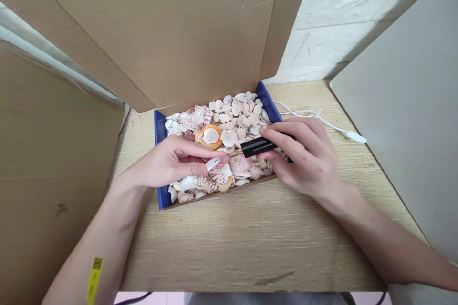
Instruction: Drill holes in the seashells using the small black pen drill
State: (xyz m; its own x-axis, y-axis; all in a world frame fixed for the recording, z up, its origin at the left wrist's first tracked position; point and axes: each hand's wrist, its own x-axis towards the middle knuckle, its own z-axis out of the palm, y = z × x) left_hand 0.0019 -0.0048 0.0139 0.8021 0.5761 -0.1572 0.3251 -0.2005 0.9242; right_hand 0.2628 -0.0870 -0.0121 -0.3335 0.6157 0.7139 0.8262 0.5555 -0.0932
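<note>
A blue-edged box (164,197) full of shells lies on the wooden table. Over its front part, my left hand (177,159) pinches a small white shell (213,164) between thumb and fingers. My right hand (304,155) grips a black pen-like tool (255,147) by its body. The tool's gold-coloured tip points left, close to my left fingertips and the held shell; whether it touches is unclear. An orange-rimmed shell with a white shell on it (209,137) sits in the box just behind my hands.
Large cardboard panels stand behind the box (171,28) and at the left (53,152). At the right stands a grey panel (408,105). A white cable with a connector (354,136) lies right of the box on the wooden table (250,243).
</note>
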